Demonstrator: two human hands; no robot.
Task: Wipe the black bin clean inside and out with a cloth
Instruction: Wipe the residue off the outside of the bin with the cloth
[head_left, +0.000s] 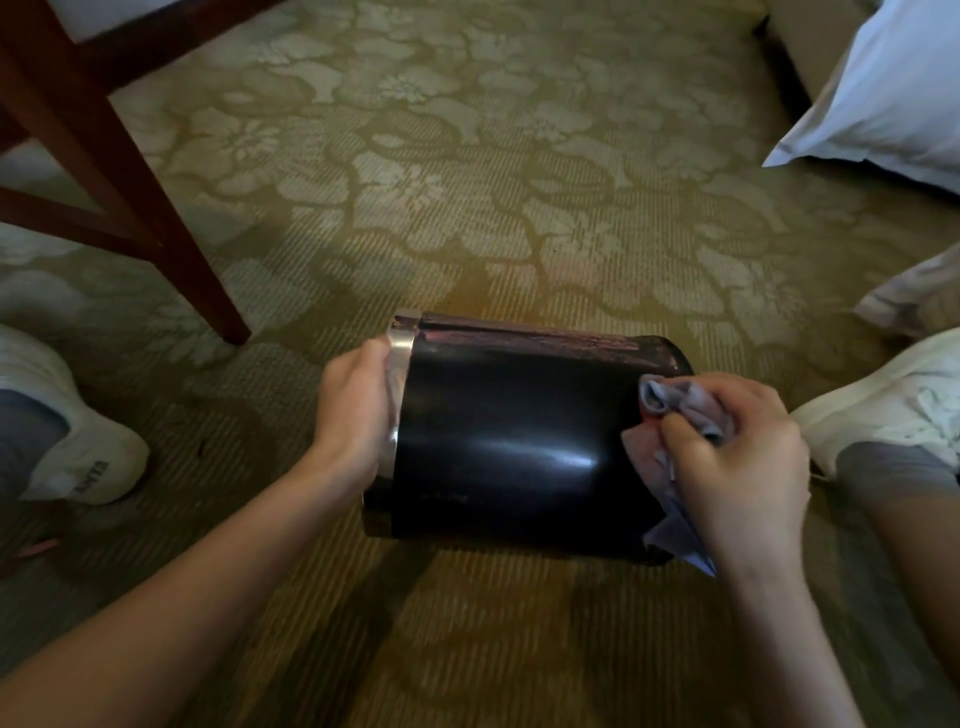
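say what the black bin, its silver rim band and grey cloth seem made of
Black cylindrical bin: glossy plastic or lacquered metal, judging by its sharp light streak. Silver rim band: probably polished metal, mirror-like. Grey crumpled cloth: soft fabric, it folds and bunches.

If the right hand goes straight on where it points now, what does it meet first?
The right hand grips the cloth against the black bin, so it meets the bin's side first; beyond that, probably only carpet.

Bin (509, 447): recorded as glossy black, banded in silver at the rim (401, 358); cloth (670, 410) noted as pale grey-mauve. Carpet (467, 182) is patterned with cream flowers on an olive-gold ribbed ground. Furniture leg (130, 197) is finished in dark red-brown; pillow (893, 88) and shoes (78, 441) are listed as white.
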